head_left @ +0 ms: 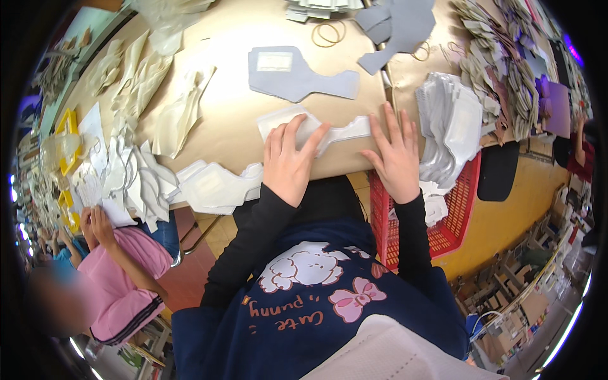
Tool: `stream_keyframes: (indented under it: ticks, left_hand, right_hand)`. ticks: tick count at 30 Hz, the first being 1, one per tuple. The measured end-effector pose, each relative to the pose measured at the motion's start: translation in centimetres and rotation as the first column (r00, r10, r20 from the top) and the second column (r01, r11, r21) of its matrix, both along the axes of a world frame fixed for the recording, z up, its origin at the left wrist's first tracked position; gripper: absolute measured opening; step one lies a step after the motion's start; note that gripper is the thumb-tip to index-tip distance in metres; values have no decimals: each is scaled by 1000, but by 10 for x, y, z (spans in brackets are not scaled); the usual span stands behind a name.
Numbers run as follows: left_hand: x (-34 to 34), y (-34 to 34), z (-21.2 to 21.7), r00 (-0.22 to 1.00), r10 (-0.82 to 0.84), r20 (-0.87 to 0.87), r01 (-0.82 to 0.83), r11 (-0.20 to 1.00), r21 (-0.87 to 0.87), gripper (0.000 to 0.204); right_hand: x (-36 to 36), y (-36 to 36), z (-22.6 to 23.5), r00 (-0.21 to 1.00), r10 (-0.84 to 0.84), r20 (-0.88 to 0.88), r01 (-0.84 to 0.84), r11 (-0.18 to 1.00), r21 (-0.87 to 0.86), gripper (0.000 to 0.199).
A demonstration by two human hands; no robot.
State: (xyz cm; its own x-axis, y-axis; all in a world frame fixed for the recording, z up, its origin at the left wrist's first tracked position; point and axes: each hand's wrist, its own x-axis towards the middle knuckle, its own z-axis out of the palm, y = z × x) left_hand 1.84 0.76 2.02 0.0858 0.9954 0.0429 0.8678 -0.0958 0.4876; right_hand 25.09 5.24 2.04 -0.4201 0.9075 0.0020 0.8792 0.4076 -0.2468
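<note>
White cut piece [350, 130] lies flat at frame centre, near the worktop's [221, 95] lower edge. Hands are apart, fingers spread: left hand [288, 158] over the broad end, right hand [396, 152] at the narrow tip, apparently steadying it. White stack [448, 120] at right limits travel; bare surface at upper left leaves room.

white piece [310, 125] partly under left hand [288, 161], co-worker's head [60, 301] blurred, red basket [464, 212] partly behind right sleeve [413, 234], pale stack [323, 6] cropped above
</note>
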Motion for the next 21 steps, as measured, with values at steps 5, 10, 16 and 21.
stream_keyframes:
  ticks: [5,10,16,21]
  left_hand:
    - [-16,3,-4,999,9,-34,-9,1000,6,70]
    - [-16,1,-11,994,-6,-112,7,1000,4,79]
    - [-17,-1,-13,994,-2,-110,1,1000,-18,77]
    - [-17,-2,-14,996,6,-88,-7,1000,-14,74]
  right_hand:
    - [-14,0,7,995,2,-101,3,999,53,74]
    - [-45,-11,3,950,249,-186,-256,967,-13,75]
    - [-37,-9,3,969,249,3,-248,965,-81,69]
    - [-21,-5,6,985,173,-14,-173,977,-128,71]
